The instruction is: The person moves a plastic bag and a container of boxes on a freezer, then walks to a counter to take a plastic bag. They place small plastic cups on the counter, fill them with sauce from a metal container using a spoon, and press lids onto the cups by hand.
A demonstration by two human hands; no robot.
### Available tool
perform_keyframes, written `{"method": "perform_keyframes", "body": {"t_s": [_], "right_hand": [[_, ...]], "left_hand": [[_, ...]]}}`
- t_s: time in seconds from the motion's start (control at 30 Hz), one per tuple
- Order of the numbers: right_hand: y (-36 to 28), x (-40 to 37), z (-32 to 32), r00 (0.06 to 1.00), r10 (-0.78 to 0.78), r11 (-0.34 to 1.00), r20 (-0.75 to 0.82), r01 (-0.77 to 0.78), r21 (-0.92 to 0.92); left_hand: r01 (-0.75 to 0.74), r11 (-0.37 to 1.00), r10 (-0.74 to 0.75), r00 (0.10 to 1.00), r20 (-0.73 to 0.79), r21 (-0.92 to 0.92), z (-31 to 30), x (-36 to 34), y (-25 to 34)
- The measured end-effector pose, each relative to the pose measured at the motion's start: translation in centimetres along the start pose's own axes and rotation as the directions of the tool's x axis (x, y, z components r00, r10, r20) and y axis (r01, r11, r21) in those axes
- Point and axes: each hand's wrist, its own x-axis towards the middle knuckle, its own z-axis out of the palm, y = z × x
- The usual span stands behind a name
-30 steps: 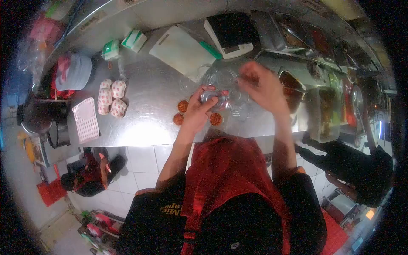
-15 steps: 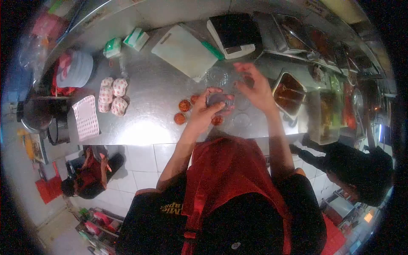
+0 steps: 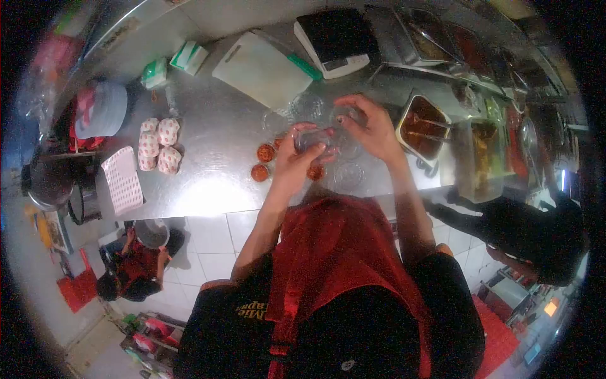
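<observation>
My left hand [image 3: 297,155] is wrapped round a small clear plastic cup [image 3: 312,140] above the steel counter [image 3: 208,139]. Up and to the right of it, my right hand [image 3: 369,126] has its fingers curled round another clear piece [image 3: 346,118], blurred against the counter. Small cups of red-orange sauce [image 3: 260,172] sit beside and partly behind my left hand. Clear round pieces lie near the hands, one [image 3: 305,107] by the cutting board and one [image 3: 348,175] near the counter's front edge.
Behind are a white cutting board [image 3: 259,69] and a scale [image 3: 338,44]. At right stands a sauce tray [image 3: 424,132] with utensils; at left, wrapped bundles [image 3: 159,145] and patterned paper [image 3: 123,180]. One person [image 3: 136,262] is lower left, another [image 3: 530,234] right.
My right hand has moved slightly left and down, and its fingers have closed round a clear piece. The view has shifted a little. The left-side person now shows a round pan.
</observation>
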Motion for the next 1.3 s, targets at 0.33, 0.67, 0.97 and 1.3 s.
{"method": "perform_keyframes", "body": {"t_s": [0.33,0.67,0.97,1.3], "right_hand": [[1.5,-5.2,2.5,0.973,0.163,0.975,-0.161,-0.134,0.177],[-0.5,-6.3,3.6,0.934,0.282,0.938,-0.221,-0.220,0.269],[0.0,-6.3,3.7,0.937,0.323,0.830,-0.134,-0.213,0.516],[-1.3,-6.0,3.0,0.948,0.011,0.999,-0.317,-0.027,-0.044]], "left_hand": [[-0.044,0.993,0.037,0.997,-0.068,-0.106,-0.6,0.4,0.2],[-0.059,0.991,0.063,0.998,0.028,-0.116,0.0,0.5,-0.3],[0.007,0.954,-0.013,1.000,-0.019,-0.301,0.0,0.4,-0.4],[-0.096,0.975,0.100,0.995,0.009,-0.199,0.5,0.5,-0.7]]}}
